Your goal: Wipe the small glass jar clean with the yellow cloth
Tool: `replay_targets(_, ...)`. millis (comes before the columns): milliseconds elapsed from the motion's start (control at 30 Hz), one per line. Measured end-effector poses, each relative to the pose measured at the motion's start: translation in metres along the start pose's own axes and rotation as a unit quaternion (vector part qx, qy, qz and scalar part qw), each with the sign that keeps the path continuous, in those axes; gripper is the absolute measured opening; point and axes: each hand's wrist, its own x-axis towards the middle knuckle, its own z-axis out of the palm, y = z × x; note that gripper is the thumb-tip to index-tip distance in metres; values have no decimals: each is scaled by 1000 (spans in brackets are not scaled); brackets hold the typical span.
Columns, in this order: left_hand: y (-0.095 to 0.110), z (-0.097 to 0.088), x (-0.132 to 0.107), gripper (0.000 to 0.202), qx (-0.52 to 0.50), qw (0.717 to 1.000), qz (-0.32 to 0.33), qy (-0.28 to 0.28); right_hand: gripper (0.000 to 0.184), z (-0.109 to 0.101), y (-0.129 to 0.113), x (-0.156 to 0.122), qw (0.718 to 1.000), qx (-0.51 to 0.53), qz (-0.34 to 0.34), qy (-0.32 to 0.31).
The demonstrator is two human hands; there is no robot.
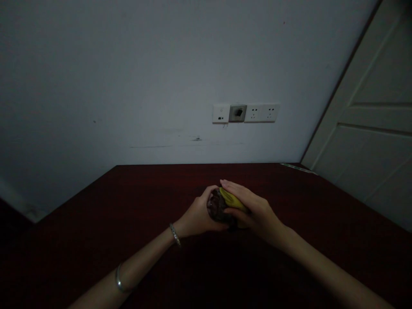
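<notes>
Above the table my left hand (202, 214) is wrapped around the side of a dark, glossy, rounded object (216, 206), which looks like a glass or a jar; the dim light hides its exact kind. My right hand (254, 210) presses a yellow cloth (232, 199) against the right side of that object, thumb below and fingers on top. Part of the cloth and the lower part of the dark object are hidden by my fingers.
A dark red table (154, 189) runs up to a pale wall (144, 77). On the wall is a row of sockets and switches (261, 113). A panelled white door (370, 116) stands at the right, and a thin strip (298, 168) lies at the table's far right edge.
</notes>
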Motion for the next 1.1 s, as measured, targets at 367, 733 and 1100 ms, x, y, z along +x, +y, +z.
replay_targets(367, -3, 2, 0, 87, 14, 999, -18, 24, 35, -2, -13, 1, 987, -96, -125, -45)
replay_targets(733, -11, -2, 1, 82, -6, 998, -23, 54, 48, -6, -10, -1, 978, -100, -172, -67)
replay_targets(1100, -1, 9, -3, 76, 124, 988, 80, 40, 39, -4, -13, 0, 981, -150, -109, -60)
